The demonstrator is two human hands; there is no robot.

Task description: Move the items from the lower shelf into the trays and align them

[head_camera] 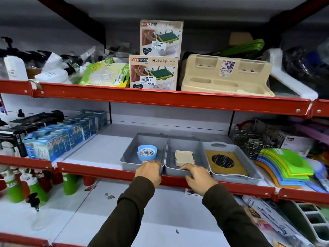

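Three grey trays stand side by side on the middle shelf. The left tray [131,150] holds a blue round holder [147,153]. A cream square box [184,158] lies in the middle tray [197,148]. In the right tray [249,157] lies a yellow mat with a black mesh circle [223,161]. My left hand [148,171] grips the front rim of the left tray. On the front rim of the middle tray rests my right hand [197,177], fingers curled over the edge.
Blue boxes [58,138] line the shelf to the left of the trays. Wire baskets [249,139] and stacked coloured mats [284,166] sit to the right. Green bottles [35,184] and boxed goods [267,216] lie on the lower shelf. Soap dispenser boxes [154,72] stand on the shelf above.
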